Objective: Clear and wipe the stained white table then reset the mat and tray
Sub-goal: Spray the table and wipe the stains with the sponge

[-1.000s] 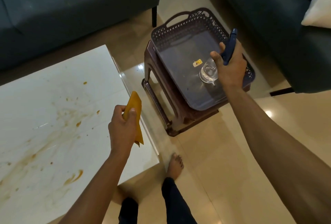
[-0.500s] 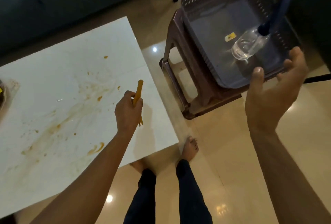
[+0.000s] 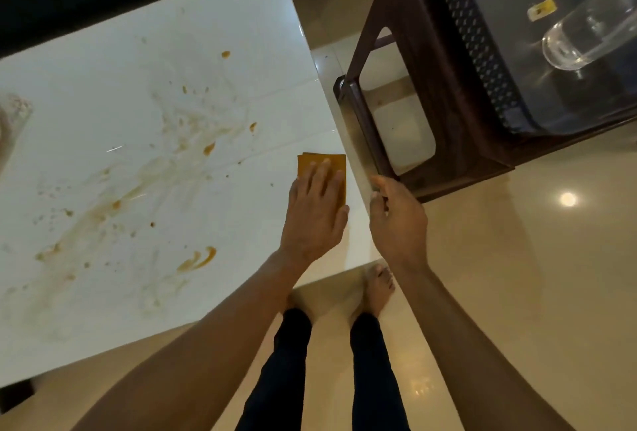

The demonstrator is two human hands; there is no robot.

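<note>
Near the right edge of the white desk (image 3: pixel 144 141), a folded orange cloth (image 3: pixel 322 163) lies flat under the left hand (image 3: pixel 315 213), whose straight fingers press on it. Brown and orange smears and specks cover the glossy top. The right hand (image 3: pixel 396 220) hangs just beside that edge, its grip loosely curled and holding nothing.

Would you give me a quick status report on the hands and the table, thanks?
Left hand flat on orange cloth at table edge. Right hand empty, loose, beside table. Stains unwiped. Nothing blocking the cloth.
</note>
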